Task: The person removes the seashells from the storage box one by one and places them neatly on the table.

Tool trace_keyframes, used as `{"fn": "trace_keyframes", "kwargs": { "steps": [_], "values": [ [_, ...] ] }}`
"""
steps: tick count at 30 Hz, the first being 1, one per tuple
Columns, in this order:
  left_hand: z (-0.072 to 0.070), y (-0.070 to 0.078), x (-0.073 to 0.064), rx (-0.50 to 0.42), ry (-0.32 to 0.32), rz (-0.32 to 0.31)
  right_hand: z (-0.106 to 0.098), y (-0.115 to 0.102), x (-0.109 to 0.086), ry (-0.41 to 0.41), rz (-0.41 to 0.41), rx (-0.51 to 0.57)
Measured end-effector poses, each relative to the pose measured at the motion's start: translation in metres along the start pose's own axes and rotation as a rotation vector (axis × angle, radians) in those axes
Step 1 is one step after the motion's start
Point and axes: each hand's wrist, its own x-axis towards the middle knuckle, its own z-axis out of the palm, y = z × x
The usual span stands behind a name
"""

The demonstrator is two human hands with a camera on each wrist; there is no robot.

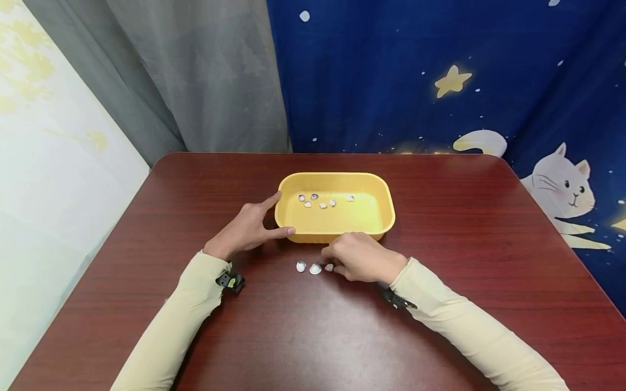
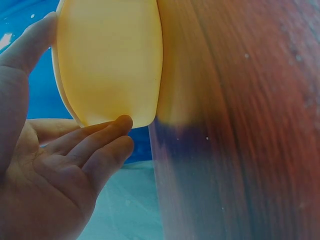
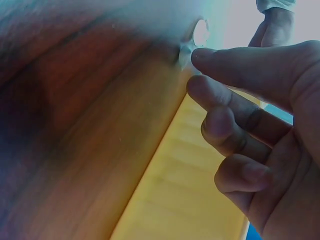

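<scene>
A yellow plastic tub (image 1: 337, 237) stands on the table, with several small pale shells (image 1: 332, 203) inside. My left hand (image 1: 248, 225) rests at the tub's left end, thumb on the front rim; in the left wrist view, its fairly straight fingers (image 2: 102, 142) touch the end wall. In front of the tub lie a white shell (image 1: 300, 266), a wider white shell (image 1: 315, 269) and a smaller shell (image 1: 330, 267). Beside the smaller one is my right hand (image 1: 364, 258), fingers bent. The right wrist view shows a gap between thumb (image 3: 225, 60) and index finger, near the shells.
The dark red wooden table (image 1: 469, 217) extends around the tub on all sides. Behind it hang a grey curtain (image 1: 215, 76) and a blue curtain (image 1: 362, 76) with stars and a cat. A pale patterned surface (image 1: 54, 179) borders the left side.
</scene>
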Motion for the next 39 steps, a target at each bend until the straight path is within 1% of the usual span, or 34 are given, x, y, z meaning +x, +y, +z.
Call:
{"fn": "trace_keyframes", "kwargs": {
  "steps": [7, 13, 22, 32, 39],
  "values": [
    [0.0, 0.0, 0.0, 0.0, -0.012, -0.015, -0.008, 0.001, -0.004, 0.003, 0.002, -0.013],
    [0.0, 0.0, 0.0, -0.001, -0.006, -0.017, -0.017, 0.003, -0.006, 0.004, -0.013, 0.009],
    [-0.001, 0.001, -0.001, -0.01, -0.007, -0.016, -0.037, 0.011, -0.006, 0.021, -0.033, 0.015],
    [0.0, 0.002, -0.002, -0.018, -0.009, -0.033, -0.057, 0.023, 0.002, 0.002, -0.023, 0.012],
    [-0.001, 0.002, -0.002, -0.019, -0.021, -0.043, -0.071, 0.029, 0.015, -0.03, -0.042, 0.002]
  ]
}}
